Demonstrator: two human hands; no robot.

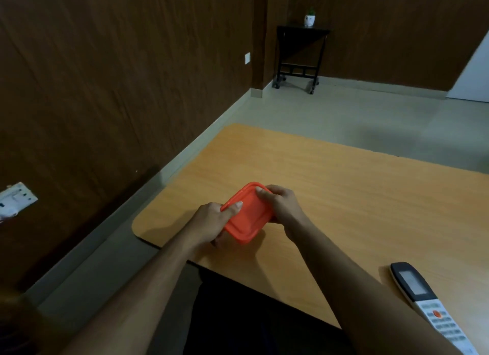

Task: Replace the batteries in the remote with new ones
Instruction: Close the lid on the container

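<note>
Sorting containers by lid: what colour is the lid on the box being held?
Orange-red, seen clearly in the head view: the square plastic lid.

No words, brand names, numbers or signs can be read anywhere in this view. The remote [434,307], lying at the lower right on the wooden surface [344,195], has a grey display that shows nothing legible, and the markings on its rows of small buttons are too blurred to make out. The orange lid [248,214] of the container is plain, with no label. The white wall socket [16,198] at the far left edge carries no print that can be made out either.
</note>
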